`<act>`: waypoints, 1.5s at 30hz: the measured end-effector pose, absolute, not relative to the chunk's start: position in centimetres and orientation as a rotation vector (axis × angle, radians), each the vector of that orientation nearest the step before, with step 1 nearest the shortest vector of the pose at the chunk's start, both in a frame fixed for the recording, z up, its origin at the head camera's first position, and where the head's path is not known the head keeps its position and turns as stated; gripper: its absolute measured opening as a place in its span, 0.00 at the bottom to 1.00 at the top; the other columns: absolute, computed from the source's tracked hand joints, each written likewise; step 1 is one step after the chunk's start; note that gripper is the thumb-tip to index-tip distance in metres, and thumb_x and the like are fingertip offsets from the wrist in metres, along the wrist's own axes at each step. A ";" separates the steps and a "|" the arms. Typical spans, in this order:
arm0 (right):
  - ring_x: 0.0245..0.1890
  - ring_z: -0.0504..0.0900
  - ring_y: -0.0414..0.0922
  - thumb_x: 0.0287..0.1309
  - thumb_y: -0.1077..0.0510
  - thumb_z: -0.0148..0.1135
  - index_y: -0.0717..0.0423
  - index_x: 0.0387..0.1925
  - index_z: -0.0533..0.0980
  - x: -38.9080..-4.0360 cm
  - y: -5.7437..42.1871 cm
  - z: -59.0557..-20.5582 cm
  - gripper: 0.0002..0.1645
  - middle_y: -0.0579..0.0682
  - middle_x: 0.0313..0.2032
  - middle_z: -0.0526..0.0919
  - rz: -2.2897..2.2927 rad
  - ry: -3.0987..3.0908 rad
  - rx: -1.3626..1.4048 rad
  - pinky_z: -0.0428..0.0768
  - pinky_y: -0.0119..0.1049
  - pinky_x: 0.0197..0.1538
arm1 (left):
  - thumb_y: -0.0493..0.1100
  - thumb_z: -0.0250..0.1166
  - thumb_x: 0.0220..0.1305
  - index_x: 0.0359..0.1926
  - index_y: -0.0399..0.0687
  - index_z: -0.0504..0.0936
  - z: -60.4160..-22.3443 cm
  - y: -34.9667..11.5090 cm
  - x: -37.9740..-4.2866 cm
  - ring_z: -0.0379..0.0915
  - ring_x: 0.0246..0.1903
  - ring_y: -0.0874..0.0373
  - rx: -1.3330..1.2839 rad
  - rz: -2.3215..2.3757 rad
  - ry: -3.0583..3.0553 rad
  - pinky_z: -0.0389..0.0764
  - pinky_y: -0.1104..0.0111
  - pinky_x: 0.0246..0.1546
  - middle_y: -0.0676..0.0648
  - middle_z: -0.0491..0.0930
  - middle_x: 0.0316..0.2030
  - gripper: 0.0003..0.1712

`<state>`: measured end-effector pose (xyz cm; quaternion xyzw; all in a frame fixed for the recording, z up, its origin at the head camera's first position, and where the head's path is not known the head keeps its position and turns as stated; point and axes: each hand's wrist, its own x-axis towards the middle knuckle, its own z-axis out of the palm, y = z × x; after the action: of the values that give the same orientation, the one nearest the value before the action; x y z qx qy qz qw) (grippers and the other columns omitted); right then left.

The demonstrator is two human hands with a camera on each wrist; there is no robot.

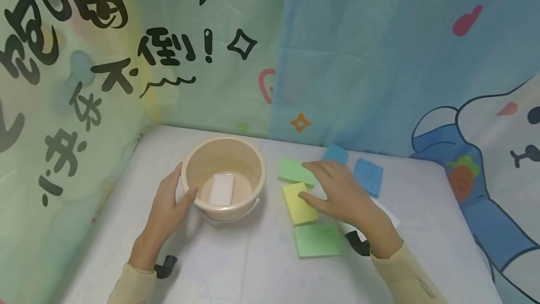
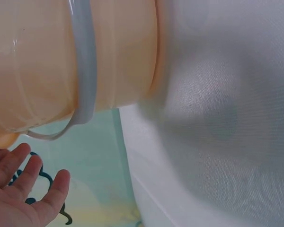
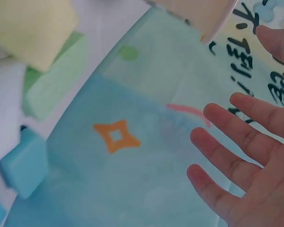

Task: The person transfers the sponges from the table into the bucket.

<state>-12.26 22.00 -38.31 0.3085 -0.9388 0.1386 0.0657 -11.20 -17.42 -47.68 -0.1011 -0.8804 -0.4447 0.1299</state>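
A cream bucket [image 1: 191, 165] with a pale handle [image 2: 86, 61] stands upright on the table, and a white sponge block [image 1: 221, 189] lies on its floor. My left hand [image 1: 170, 205] is at the bucket's left rim, thumb near the front and fingers extended along the outside; whether it touches is unclear. Over the sponges my right hand [image 1: 343, 196] hovers with fingers spread, holding nothing. Beneath and around it lie a yellow sponge [image 1: 297, 205], a green sponge [image 1: 291, 171], a nearer green sponge [image 1: 318, 241] and two blue sponges [image 1: 369, 177] [image 1: 335, 154].
A white piece [image 1: 388, 212] shows partly from under the right forearm. The white-covered table [image 1: 219, 266] backs onto printed curtains [image 1: 350, 60] along the left and rear. Dark straps [image 1: 166, 267] sit at both wrists.
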 end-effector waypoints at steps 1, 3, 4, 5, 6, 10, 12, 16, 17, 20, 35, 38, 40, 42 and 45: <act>0.60 0.73 0.59 0.60 0.45 0.69 0.61 0.65 0.71 -12.0 22.5 -38.5 0.38 0.58 0.59 0.77 0.424 -2.842 0.911 0.70 0.60 0.62 | 0.48 0.61 0.71 0.76 0.37 0.56 -47.7 -17.4 -11.2 0.56 0.70 0.38 -0.295 -1.291 -2.559 0.55 0.40 0.69 0.37 0.63 0.71 0.40; 0.61 0.72 0.60 0.60 0.45 0.70 0.61 0.65 0.71 -11.5 23.4 -38.7 0.38 0.58 0.59 0.77 0.430 -2.861 0.874 0.68 0.62 0.62 | 0.49 0.60 0.72 0.76 0.38 0.56 -47.8 -17.4 -11.3 0.56 0.70 0.38 -0.296 -1.290 -2.558 0.55 0.40 0.69 0.38 0.63 0.72 0.40; 0.60 0.73 0.60 0.60 0.46 0.70 0.61 0.65 0.71 -11.3 23.9 -38.9 0.38 0.59 0.59 0.77 0.425 -2.865 0.859 0.69 0.62 0.62 | 0.50 0.60 0.72 0.77 0.39 0.56 -47.8 -17.4 -11.3 0.56 0.70 0.38 -0.299 -1.291 -2.556 0.55 0.40 0.69 0.38 0.63 0.72 0.40; 0.60 0.73 0.60 0.60 0.46 0.70 0.61 0.65 0.71 -11.1 24.3 -39.1 0.38 0.59 0.59 0.77 0.423 -2.864 0.847 0.69 0.61 0.62 | 0.50 0.60 0.72 0.76 0.39 0.56 -47.8 -17.4 -11.2 0.56 0.70 0.39 -0.304 -1.290 -2.551 0.55 0.41 0.69 0.38 0.63 0.72 0.40; 0.59 0.74 0.61 0.59 0.47 0.71 0.62 0.65 0.71 -10.8 24.8 -39.2 0.38 0.59 0.59 0.77 0.421 -2.861 0.839 0.70 0.61 0.61 | 0.49 0.61 0.72 0.76 0.39 0.56 -47.7 -17.4 -11.2 0.56 0.70 0.39 -0.307 -1.291 -2.547 0.55 0.41 0.69 0.38 0.63 0.72 0.40; 0.57 0.76 0.60 0.55 0.48 0.74 0.63 0.64 0.72 -9.9 26.5 -39.7 0.40 0.59 0.57 0.79 0.398 -2.848 0.787 0.73 0.61 0.58 | 0.49 0.60 0.72 0.77 0.39 0.56 -47.6 -17.4 -11.0 0.55 0.71 0.39 -0.297 -1.293 -2.557 0.55 0.41 0.69 0.38 0.62 0.72 0.40; 0.56 0.76 0.60 0.54 0.48 0.74 0.63 0.63 0.73 -9.4 27.3 -39.9 0.39 0.59 0.55 0.80 0.388 -2.845 0.758 0.74 0.62 0.56 | 0.50 0.60 0.73 0.77 0.39 0.55 -47.6 -17.4 -11.0 0.54 0.71 0.38 -0.284 -1.290 -2.572 0.55 0.41 0.69 0.38 0.61 0.72 0.40; 0.55 0.77 0.61 0.53 0.48 0.75 0.63 0.61 0.74 -8.5 28.7 -40.3 0.38 0.59 0.54 0.81 0.369 -2.845 0.696 0.74 0.63 0.54 | 0.51 0.58 0.73 0.77 0.39 0.54 -47.6 -17.4 -11.0 0.54 0.71 0.38 -0.283 -1.287 -2.579 0.55 0.42 0.70 0.37 0.61 0.73 0.40; 0.54 0.77 0.61 0.52 0.48 0.75 0.63 0.60 0.75 -8.3 29.0 -40.4 0.38 0.60 0.54 0.81 0.371 -2.840 0.685 0.75 0.63 0.54 | 0.51 0.58 0.74 0.77 0.39 0.55 -47.6 -17.3 -11.0 0.54 0.71 0.38 -0.285 -1.290 -2.575 0.55 0.42 0.70 0.37 0.61 0.72 0.40; 0.53 0.78 0.62 0.51 0.51 0.76 0.63 0.59 0.75 -7.8 30.2 -40.9 0.37 0.61 0.53 0.81 0.389 -2.826 0.654 0.75 0.63 0.54 | 0.49 0.59 0.73 0.77 0.39 0.55 -47.6 -17.3 -11.0 0.54 0.71 0.39 -0.294 -1.292 -2.561 0.55 0.42 0.70 0.37 0.61 0.72 0.40; 0.54 0.75 0.67 0.52 0.46 0.76 0.65 0.60 0.74 -6.0 33.9 -43.5 0.40 0.66 0.54 0.79 0.447 -3.018 0.448 0.73 0.68 0.52 | 0.45 0.60 0.72 0.77 0.39 0.54 -47.6 -17.2 -11.0 0.54 0.71 0.38 -0.293 -1.293 -2.568 0.56 0.41 0.69 0.36 0.60 0.72 0.40; 0.57 0.73 0.67 0.53 0.43 0.75 0.64 0.62 0.73 -5.6 34.1 -44.3 0.42 0.66 0.57 0.77 0.481 -3.112 0.383 0.71 0.69 0.54 | 0.46 0.59 0.73 0.77 0.39 0.53 -47.6 -17.2 -11.0 0.54 0.71 0.38 -0.291 -1.299 -2.573 0.55 0.40 0.69 0.36 0.60 0.73 0.40; 0.58 0.72 0.67 0.53 0.42 0.75 0.64 0.63 0.72 -5.4 34.0 -44.8 0.44 0.66 0.57 0.77 0.500 -3.148 0.365 0.71 0.69 0.55 | 0.46 0.59 0.73 0.77 0.38 0.53 -47.6 -17.2 -11.0 0.53 0.71 0.37 -0.286 -1.299 -2.578 0.55 0.40 0.69 0.36 0.59 0.73 0.40; 0.58 0.72 0.66 0.52 0.41 0.75 0.63 0.64 0.72 -5.2 33.7 -45.3 0.46 0.65 0.58 0.77 0.501 -3.168 0.357 0.71 0.68 0.55 | 0.46 0.59 0.73 0.77 0.38 0.53 -47.6 -17.2 -10.9 0.53 0.71 0.37 -0.278 -1.299 -2.584 0.55 0.40 0.69 0.36 0.59 0.73 0.40; 0.59 0.71 0.65 0.49 0.41 0.77 0.60 0.64 0.72 -5.0 33.1 -45.8 0.46 0.63 0.59 0.76 0.522 -3.180 0.352 0.70 0.69 0.56 | 0.48 0.58 0.73 0.77 0.38 0.52 -47.5 -17.3 -10.9 0.53 0.71 0.37 -0.267 -1.300 -2.593 0.56 0.41 0.69 0.35 0.59 0.73 0.40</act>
<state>-4.97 33.13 -45.81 0.1086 -0.9797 0.1609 -0.0500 -10.87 -17.25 -47.50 -0.0910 -0.8844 -0.4433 0.1142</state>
